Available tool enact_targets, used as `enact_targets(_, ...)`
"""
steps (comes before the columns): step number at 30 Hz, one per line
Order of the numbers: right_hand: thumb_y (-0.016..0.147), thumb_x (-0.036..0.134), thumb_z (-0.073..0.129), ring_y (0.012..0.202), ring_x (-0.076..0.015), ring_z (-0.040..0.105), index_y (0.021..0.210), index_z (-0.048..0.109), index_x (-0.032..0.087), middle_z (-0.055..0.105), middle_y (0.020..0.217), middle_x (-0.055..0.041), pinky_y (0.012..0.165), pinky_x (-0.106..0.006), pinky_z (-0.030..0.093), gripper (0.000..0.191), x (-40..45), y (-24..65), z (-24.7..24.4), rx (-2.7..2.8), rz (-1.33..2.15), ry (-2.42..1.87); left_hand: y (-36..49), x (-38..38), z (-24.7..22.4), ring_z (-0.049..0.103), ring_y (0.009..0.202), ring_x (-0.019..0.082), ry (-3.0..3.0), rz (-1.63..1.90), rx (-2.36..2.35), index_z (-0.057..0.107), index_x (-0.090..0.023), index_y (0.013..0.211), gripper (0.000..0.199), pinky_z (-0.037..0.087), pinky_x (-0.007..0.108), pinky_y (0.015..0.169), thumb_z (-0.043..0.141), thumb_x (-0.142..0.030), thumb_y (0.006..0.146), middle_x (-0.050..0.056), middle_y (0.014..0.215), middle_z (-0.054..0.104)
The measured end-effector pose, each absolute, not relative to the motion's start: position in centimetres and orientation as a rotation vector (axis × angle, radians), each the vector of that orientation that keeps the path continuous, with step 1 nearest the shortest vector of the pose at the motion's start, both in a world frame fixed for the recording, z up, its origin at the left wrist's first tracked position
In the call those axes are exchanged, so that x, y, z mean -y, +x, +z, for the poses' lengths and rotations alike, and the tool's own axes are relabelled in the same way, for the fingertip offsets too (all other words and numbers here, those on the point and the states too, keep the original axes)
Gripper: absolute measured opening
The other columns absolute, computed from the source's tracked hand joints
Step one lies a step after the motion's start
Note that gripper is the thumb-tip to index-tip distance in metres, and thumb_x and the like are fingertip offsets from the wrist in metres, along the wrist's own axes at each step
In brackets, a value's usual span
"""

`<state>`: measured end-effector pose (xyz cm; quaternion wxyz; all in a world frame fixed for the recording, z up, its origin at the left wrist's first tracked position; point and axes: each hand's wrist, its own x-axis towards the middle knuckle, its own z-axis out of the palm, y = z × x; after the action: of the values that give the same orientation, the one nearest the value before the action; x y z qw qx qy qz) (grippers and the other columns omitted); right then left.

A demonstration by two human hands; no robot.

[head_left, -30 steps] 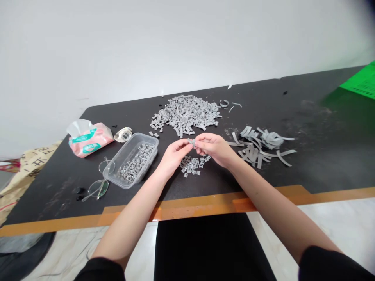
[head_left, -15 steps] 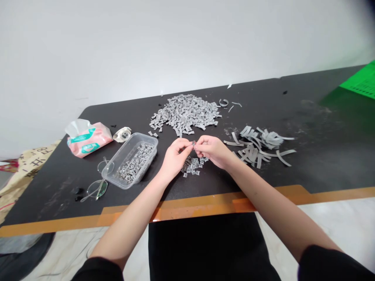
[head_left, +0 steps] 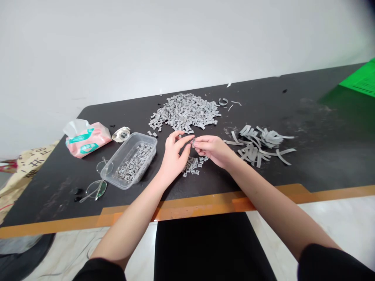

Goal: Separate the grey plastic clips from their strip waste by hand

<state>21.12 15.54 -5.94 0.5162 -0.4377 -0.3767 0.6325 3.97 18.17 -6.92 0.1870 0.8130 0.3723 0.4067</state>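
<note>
Between the thumb and fingers of my right hand point(head_left: 213, 149) is a small grey buckle-like piece point(head_left: 193, 143), too small to make out fully. My left hand point(head_left: 175, 153) is open beside it, thumb and index finger apart, their tips close to the piece; whether they touch it I cannot tell. Under both hands lies a small heap of grey buckle-like pieces point(head_left: 192, 167), partly covered by my fingers. To the left, a clear plastic box point(head_left: 111, 178) holds many similar pieces. Beyond my hands is a large pile of short grey fabric tabs point(head_left: 187, 111).
Cut grey strips point(head_left: 258, 146) lie in a tangle at the right. Left of the box are eyeglasses point(head_left: 99, 189), a tissue pack point(head_left: 88, 138) and a white tape roll point(head_left: 121, 134). A green basket point(head_left: 360, 80) stands far right. Orange tape point(head_left: 190, 207) lines the table's front edge.
My left fingers have spread apart from their pinch at the piece. My right hand stays almost in place, still pinching it.
</note>
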Motion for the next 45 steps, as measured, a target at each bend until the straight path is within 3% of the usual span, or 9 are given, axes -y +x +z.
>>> enact_targets(3, 0.063, 0.031, 0.079, 0.062, -0.0116, 0.049, 0.078, 0.069, 0.015, 0.060, 0.065, 0.0000, 0.057, -0.027, 0.030, 0.025, -15.5, 21.2, -5.8, 0.915, 1.470, -1.115, 3.9, -18.3, -6.5, 0.055, 0.119, 0.023, 2.215, 1.201, -1.063, 0.069, -0.022, 0.118, 0.027, 0.049, 0.042, 0.102, 0.056, -0.020, 0.093, 0.010, 0.124, 0.055)
enact_targets(9, 0.072, 0.038, 0.073, 0.055, -0.0091, 0.044, 0.070, 0.061, 0.016, 0.057, 0.059, 0.0021, 0.055, -0.027, 0.030, 0.025, -15.6, 21.3, -5.8, 1.049, 1.357, -1.141, 3.9, -18.2, -6.0, 0.059, 0.111, 0.021, 2.144, 1.230, -1.034, 0.070, -0.020, 0.109, 0.022, 0.053, 0.035, 0.088, 0.056, -0.015, 0.092, 0.009, 0.115, 0.058)
enact_targets(18, 0.079, 0.039, 0.071, 0.053, -0.0099, 0.046, 0.072, 0.062, 0.018, 0.059, 0.056, 0.0026, 0.057, -0.026, 0.032, 0.024, -15.6, 21.5, -6.2, 1.169, 1.353, -1.051, 4.0, -18.2, -5.9, 0.062, 0.105, 0.020, 2.086, 1.217, -0.998, 0.070, -0.020, 0.099, 0.017, 0.053, 0.034, 0.084, 0.057, -0.015, 0.090, 0.007, 0.108, 0.063)
enact_targets(23, 0.074, 0.043, 0.078, 0.055, -0.0117, 0.055, 0.072, 0.067, 0.016, 0.063, 0.064, -0.0011, 0.058, -0.027, 0.037, 0.030, -15.7, 21.2, -6.3, 1.110, 1.450, -0.995, 4.1, -18.0, -5.5, 0.064, 0.100, 0.020, 1.994, 1.189, -0.866, 0.068, -0.020, 0.093, 0.009, 0.052, 0.033, 0.082, 0.060, -0.020, 0.090, 0.007, 0.102, 0.067)
enact_targets(31, 0.073, 0.037, 0.078, 0.060, -0.0115, 0.054, 0.080, 0.074, 0.016, 0.065, 0.068, -0.0021, 0.059, -0.027, 0.039, 0.023, -15.5, 21.2, -6.3, 1.152, 1.468, -1.000, 4.0, -18.3, -5.8, 0.062, 0.094, 0.019, 1.946, 1.239, -0.934, 0.066, -0.020, 0.083, 0.004, 0.048, 0.032, 0.079, 0.064, -0.019, 0.086, 0.004, 0.095, 0.067)
enact_targets(45, 0.074, 0.041, 0.071, 0.052, -0.0114, 0.050, 0.072, 0.065, 0.018, 0.059, 0.060, 0.0019, 0.057, -0.028, 0.039, 0.025, -15.5, 21.3, -6.1, 1.301, 1.257, -1.148, 4.0, -18.4, -5.7, 0.063, 0.098, 0.020, 1.909, 1.171, -0.960, 0.066, -0.020, 0.077, 0.007, 0.050, 0.033, 0.081, 0.062, -0.019, 0.083, 0.006, 0.097, 0.067)
